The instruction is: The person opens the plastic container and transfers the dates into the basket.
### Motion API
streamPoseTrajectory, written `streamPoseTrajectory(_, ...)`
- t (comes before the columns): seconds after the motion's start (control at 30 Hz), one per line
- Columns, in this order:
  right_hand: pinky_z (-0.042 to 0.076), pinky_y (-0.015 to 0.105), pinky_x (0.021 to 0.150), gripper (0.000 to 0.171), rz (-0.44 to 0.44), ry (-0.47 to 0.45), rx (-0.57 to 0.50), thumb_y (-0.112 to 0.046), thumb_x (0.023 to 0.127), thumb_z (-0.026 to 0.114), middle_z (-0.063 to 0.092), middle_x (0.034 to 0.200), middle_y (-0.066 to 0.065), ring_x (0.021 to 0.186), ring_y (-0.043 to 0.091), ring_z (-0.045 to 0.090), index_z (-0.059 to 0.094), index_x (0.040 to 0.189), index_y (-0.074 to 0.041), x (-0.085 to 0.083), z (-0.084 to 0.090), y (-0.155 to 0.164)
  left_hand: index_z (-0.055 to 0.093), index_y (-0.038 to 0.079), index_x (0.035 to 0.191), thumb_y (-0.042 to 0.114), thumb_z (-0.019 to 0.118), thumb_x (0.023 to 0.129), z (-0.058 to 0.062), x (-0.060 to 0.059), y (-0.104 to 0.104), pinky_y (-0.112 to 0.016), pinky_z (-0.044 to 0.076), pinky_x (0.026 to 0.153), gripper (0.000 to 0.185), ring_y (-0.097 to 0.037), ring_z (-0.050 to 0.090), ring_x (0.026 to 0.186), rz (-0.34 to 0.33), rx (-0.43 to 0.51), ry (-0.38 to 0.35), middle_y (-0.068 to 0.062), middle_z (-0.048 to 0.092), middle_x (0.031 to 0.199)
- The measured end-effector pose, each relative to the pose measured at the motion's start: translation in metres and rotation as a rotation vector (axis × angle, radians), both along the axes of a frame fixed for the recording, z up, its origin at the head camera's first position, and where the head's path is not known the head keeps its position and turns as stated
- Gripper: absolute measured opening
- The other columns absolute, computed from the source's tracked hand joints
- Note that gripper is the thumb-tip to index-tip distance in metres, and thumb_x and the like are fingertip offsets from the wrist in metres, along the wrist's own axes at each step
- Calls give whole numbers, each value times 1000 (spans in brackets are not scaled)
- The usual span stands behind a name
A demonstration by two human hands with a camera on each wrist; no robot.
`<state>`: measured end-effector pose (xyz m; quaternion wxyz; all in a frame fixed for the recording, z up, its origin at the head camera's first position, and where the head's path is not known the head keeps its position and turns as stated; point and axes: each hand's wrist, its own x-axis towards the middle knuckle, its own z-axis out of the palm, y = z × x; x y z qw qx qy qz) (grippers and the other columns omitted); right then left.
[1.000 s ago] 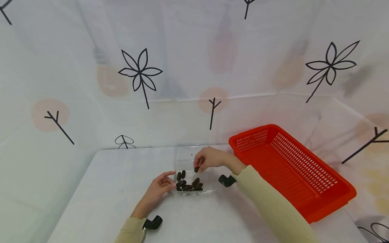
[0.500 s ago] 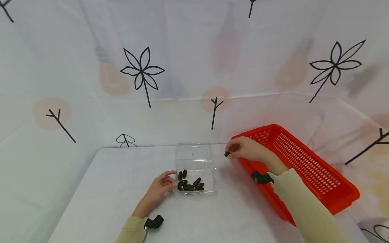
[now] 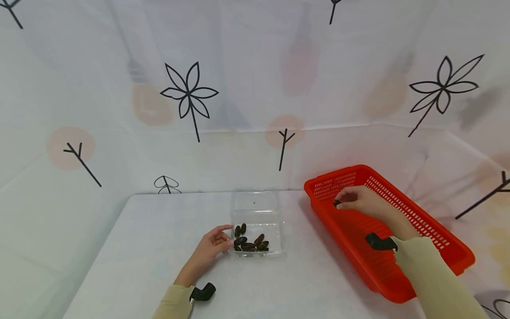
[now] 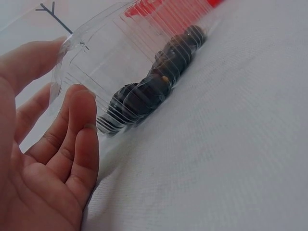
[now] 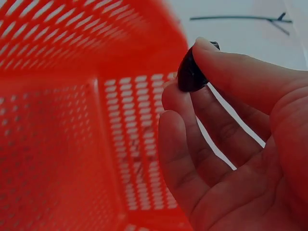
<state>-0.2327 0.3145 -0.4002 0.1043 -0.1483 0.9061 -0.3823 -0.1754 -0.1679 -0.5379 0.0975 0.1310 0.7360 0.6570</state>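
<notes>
A clear plastic container (image 3: 256,208) lies open on the white table (image 3: 139,248), with several dark oval pieces (image 3: 250,242) in its near half. My left hand (image 3: 213,243) rests against the container's left side (image 4: 77,72), fingers relaxed and touching the wall. My right hand (image 3: 352,200) hovers over the far end of the red mesh basket (image 3: 422,230) and pinches one dark piece (image 5: 188,73) between thumb and fingertips; the same dark piece (image 3: 337,203) shows small in the head view. The dark pieces (image 4: 154,86) show through the ribbed plastic.
The red basket (image 5: 57,144) lies at the table's right side, angled toward the right edge, and nothing shows inside it. A patterned white cloth backdrop (image 3: 255,88) rises behind and to both sides of the table.
My right hand carried one dark piece from the clear container rightward and now holds it over the red basket. The left hand stayed beside the container.
</notes>
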Motion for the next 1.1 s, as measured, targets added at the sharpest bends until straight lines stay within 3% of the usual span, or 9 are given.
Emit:
streamPoseTrajectory(0.2,53,38,81,27,-43,-35,-1,-19,92,73,68,103,10,97,34,60,68,111,0,2,-21,34,51,-1,141,6,71,91,0,1,0,-24,48,72,54,-10,61,79,1,8,-8,-7,61,94)
streamPoseTrajectory(0.43,52,34,79,33,-100,-98,13,-21,93,71,68,105,11,97,31,60,67,114,5,5,-40,59,51,-1,141,7,71,92,-1,2,1,-25,48,71,54,-11,60,78,-3,-3,-7,-8,61,94)
streamPoseTrajectory(0.73,54,43,80,34,-179,-206,89,-16,93,70,68,106,16,92,29,62,67,118,8,-3,-57,82,52,0,140,6,72,91,0,-1,2,-24,49,72,54,-11,60,79,6,18,-18,-6,60,94)
streamPoseTrajectory(0.93,51,38,78,31,-140,-176,126,-12,92,70,70,104,16,90,26,61,68,114,9,-6,-64,86,52,-1,140,5,72,91,0,-1,2,-24,48,71,54,-11,59,78,16,9,-16,-7,60,93)
streamPoseTrajectory(1.1,53,43,79,31,-156,-178,130,-12,93,68,69,104,14,91,28,62,67,118,8,-4,-58,84,52,-1,140,6,72,91,1,0,0,-24,48,72,53,-10,60,78,14,6,-13,-8,60,94)
